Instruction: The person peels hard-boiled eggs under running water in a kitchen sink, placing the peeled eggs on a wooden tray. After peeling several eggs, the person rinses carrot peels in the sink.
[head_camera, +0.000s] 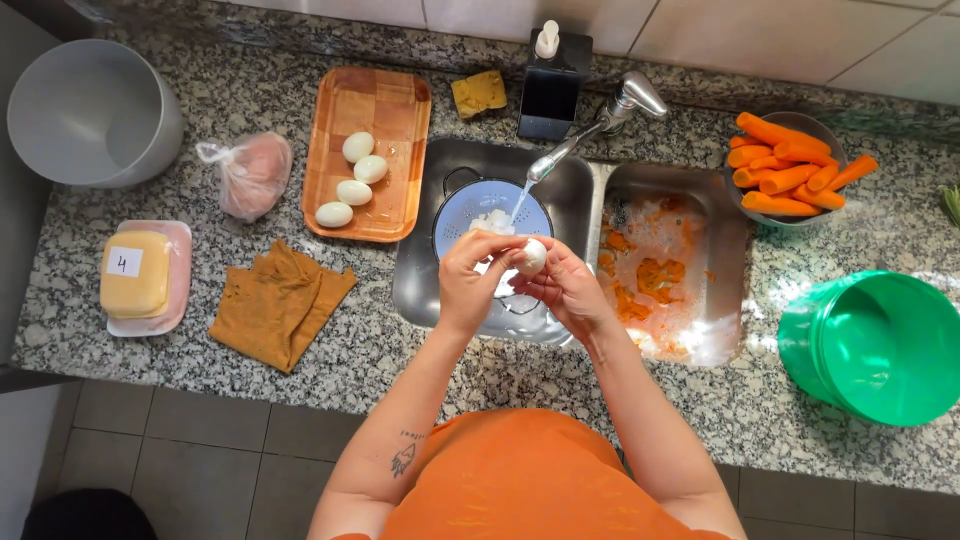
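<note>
Granite counter rings the sink (420, 290), where I clamp a wet boiled egg (532, 256) between my left hand (470, 275) and right hand (567, 287) above the blue colander (455, 215). Tap water (520, 200) from twelve o'clock could slick my fingers, I judge, and drop it; four peeled eggs (352, 178) wait at ten o'clock.

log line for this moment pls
hands: left + right hold egg | under tap | over colander | sink
</note>
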